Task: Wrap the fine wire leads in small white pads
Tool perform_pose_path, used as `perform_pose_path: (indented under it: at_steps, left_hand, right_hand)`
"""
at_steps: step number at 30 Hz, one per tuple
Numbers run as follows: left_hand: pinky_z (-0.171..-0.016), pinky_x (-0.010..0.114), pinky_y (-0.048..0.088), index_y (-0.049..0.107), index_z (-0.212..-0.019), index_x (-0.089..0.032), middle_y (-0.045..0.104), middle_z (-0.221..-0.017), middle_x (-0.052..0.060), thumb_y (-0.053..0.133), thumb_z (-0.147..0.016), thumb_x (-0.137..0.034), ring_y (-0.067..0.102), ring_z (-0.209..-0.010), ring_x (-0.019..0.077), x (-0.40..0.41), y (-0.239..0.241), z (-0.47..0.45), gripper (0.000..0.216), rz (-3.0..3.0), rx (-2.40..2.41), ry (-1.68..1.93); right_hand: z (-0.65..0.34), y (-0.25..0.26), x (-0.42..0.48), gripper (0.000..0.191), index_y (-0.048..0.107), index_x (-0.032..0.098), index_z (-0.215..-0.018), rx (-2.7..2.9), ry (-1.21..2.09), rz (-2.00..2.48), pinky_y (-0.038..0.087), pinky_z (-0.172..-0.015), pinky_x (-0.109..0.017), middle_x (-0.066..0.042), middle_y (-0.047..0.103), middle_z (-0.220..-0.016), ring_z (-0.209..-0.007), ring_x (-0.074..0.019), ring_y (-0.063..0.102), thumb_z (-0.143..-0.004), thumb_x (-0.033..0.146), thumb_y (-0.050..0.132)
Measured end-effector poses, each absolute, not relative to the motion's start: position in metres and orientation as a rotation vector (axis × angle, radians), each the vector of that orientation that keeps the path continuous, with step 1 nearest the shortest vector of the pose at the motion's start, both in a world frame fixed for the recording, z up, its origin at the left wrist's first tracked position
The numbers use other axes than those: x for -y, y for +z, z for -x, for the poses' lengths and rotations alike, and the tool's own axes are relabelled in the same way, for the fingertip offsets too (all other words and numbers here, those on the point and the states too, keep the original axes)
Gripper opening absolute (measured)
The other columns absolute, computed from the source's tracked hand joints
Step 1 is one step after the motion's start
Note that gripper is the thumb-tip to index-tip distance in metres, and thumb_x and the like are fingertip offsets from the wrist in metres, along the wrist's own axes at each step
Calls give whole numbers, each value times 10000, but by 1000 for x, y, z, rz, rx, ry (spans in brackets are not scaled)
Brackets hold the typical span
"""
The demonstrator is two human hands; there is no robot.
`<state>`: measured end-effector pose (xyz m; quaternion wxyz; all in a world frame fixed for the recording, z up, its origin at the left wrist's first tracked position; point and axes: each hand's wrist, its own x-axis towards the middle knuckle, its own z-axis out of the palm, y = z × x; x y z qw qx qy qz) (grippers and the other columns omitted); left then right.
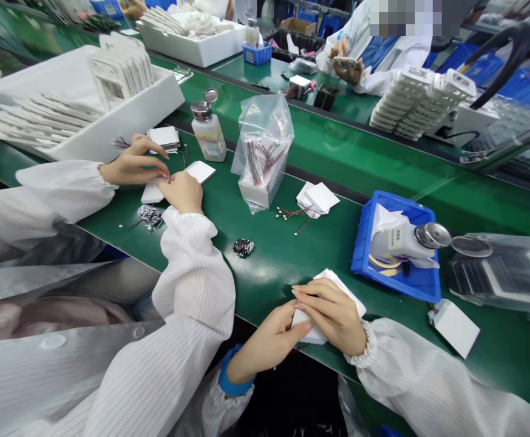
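Note:
My left hand [271,334], with a blue band at the wrist, is closed on the near edge of a white flat battery pack [308,331], thumb on top. Over the same pack lies my right hand [335,312], its fingers pressed together and their tips meeting the left fingertips. What sits between those fingertips is hidden. Another white pack [341,286] shows just beyond my right hand. Further up the bench, more white packs [320,199] lie with thin red and black leads ending in small white plugs.
Right of my hands is a blue basket [358,255] holding a dispenser bottle [394,241]. Beyond stand a bag of wired parts [265,152] and another bottle [209,136]. At left, a co-worker's hands [180,191] handle white packs. A black-and-silver crumpled clump [243,247] lies between us.

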<state>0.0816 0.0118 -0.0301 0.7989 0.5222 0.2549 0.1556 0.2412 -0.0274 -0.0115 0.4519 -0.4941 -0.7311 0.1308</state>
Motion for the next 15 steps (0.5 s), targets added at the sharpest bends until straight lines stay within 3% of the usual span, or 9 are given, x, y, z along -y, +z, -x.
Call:
perform_pose_path:
  at_steps: [5, 15]
  left_hand:
    - [-776, 269, 424, 601, -1148, -138, 614, -944, 28, 595, -911, -339, 515, -819, 144, -12, -28, -81, 311, -1069, -510, 341]
    - [-737, 267, 426, 628, -1072, -130, 576, -866, 21, 606, -898, -430, 490, -782, 145, -13, -26, -81, 348, -1096, -594, 365]
  right_hand:
    - [-242, -12, 28, 271, 687, 200, -1147, 1827, 307, 1177, 565, -760, -371, -92, 740, -1031, -913, -204, 669, -905, 106, 609]
    - [-250, -9, 31, 267, 668, 222, -1163, 1969, 108, 1191, 563, -824, -414, -98, 720, -1072, -1036, -236, 628, -920, 150, 586]
